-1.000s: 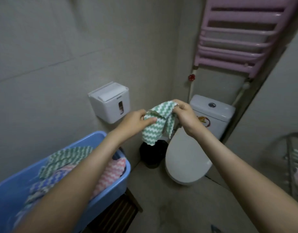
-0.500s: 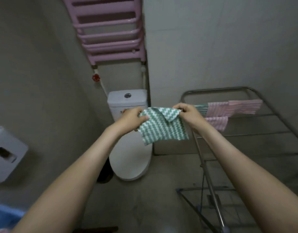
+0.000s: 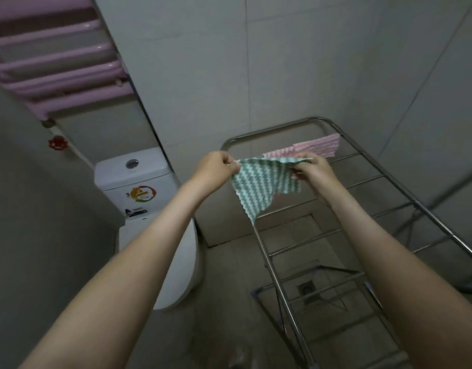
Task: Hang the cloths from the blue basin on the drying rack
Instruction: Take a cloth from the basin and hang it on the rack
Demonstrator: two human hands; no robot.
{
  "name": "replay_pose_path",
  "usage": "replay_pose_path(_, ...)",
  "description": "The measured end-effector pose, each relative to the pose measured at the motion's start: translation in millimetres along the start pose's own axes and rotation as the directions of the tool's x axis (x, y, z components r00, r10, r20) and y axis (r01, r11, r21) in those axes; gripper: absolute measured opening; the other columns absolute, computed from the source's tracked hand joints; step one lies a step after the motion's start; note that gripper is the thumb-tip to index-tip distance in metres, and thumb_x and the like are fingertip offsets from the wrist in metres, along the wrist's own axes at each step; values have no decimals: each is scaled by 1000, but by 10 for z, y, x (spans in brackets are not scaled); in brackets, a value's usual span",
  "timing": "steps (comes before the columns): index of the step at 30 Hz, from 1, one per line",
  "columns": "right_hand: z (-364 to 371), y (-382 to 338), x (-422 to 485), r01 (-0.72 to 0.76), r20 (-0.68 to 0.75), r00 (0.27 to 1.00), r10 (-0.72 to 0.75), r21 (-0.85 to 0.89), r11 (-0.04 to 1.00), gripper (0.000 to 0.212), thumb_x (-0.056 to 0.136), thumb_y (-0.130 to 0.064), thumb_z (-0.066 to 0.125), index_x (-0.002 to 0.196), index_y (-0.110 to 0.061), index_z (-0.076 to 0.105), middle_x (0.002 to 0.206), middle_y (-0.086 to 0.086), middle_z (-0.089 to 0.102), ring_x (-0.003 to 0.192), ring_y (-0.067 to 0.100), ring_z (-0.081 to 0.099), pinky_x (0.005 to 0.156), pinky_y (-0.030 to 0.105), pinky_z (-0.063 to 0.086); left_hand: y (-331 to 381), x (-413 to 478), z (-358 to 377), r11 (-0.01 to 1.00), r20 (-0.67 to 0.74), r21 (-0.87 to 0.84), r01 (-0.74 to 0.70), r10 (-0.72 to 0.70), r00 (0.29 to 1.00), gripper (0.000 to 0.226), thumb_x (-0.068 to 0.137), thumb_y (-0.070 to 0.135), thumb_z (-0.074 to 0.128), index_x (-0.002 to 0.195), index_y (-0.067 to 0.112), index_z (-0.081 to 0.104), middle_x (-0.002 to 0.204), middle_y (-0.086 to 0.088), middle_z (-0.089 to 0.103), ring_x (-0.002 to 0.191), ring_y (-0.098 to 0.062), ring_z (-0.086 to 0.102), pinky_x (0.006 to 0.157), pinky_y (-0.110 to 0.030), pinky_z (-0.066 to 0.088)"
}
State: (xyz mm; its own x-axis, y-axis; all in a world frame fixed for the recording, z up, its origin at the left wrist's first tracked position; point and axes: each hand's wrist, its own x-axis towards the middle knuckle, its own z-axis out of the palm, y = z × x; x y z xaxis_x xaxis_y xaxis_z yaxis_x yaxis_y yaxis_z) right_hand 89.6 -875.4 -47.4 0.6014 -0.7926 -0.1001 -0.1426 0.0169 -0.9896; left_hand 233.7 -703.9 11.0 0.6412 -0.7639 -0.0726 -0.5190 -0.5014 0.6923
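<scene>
Overhead, both hands, left [image 3: 215, 170] and right [image 3: 313, 170], pinch green-and-white zigzag cloth [image 3: 259, 185] stretched above steel drying rack [image 3: 362, 179], near pink striped cloth [image 3: 317, 149].

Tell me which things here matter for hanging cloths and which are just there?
In the job: green-and-white zigzag cloth, left hand, right hand, steel-tube drying rack, pink striped cloth on it.
Just there: white ceramic toilet, pink wall radiator.

Rack [image 3: 296, 123]: shiny bare metal tube. Green cloth [image 3: 259, 182] and pink cloth [image 3: 318, 147]: ribbed, matt fabric. Toilet [image 3: 135, 187]: glossy white. Radiator [image 3: 62, 67]: smooth pink finish. Wall tiles [image 3: 203, 62]: smooth grey, matt.
</scene>
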Motion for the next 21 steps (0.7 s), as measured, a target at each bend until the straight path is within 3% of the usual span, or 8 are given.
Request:
replay_pose_path(4, -169, 82, 194, 2, -86, 996, -11, -102, 995, 25, 92, -4, 53, 69, -15, 54, 60, 6, 53, 39, -1, 51, 44, 18, 40, 114, 368, 202, 999, 13, 36, -31, 31, 999, 17, 91, 20, 59, 76, 12, 59, 85, -19, 66, 87, -33, 60, 62, -29, 33)
replay_pose_path(7, -260, 164, 370, -2, -166, 986, -22, -144, 990, 21, 94, -9, 53, 73, -13, 55, 59, 6, 52, 38, -1, 49, 44, 20, 39, 127, 673, 399, 995, 78, 70, -71, 65, 995, 26, 91, 21, 60, 68, 12, 53, 80, -21, 63, 85, -35, 59, 63, -30, 31)
replay_pose_path(11, -351, 339, 629, -78, -278, 961, 7, -246, 966, 25, 92, -14, 55, 68, -17, 49, 57, 8, 54, 50, 18, 52, 55, 33, 41, 76, 1091, 651, 990, 174, 104, -94, 75, 982, 38, 91, 23, 60, 58, 16, 43, 61, -4, 47, 70, -26, 49, 61, -30, 28)
replay_pose_path(14, -407, 503, 856, -146, -324, 945, 39, -314, 938, 17, 90, -19, 58, 75, -13, 55, 67, 11, 59, 65, 26, 56, 66, 41, 46, 17, 1359, 836, 988, 235, 98, -115, 90, 968, 43, 92, 21, 58, 56, 18, 35, 55, 0, 35, 63, -21, 38, 61, -30, 27)
replay_pose_path(18, -430, 674, 1100, -224, -362, 928, 87, -357, 907, 28, 90, -22, 60, 64, -21, 48, 64, 0, 52, 67, 22, 51, 68, 38, 43, -104, 1628, 1046, 987, 264, 84, -138, 111, 958, 40, 92, 20, 57, 57, 18, 37, 57, 1, 36, 59, -18, 36, 61, -29, 28)
replay_pose_path(21, -418, 795, 1247, -276, -374, 919, 123, -388, 879, 19, 90, -23, 60, 76, -10, 59, 74, 7, 59, 72, 25, 55, 72, 43, 48, -197, 1786, 1150, 986, 275, 104, -131, 98, 956, 23, 93, 20, 54, 74, 8, 55, 69, -6, 50, 69, -22, 46, 63, -29, 32)
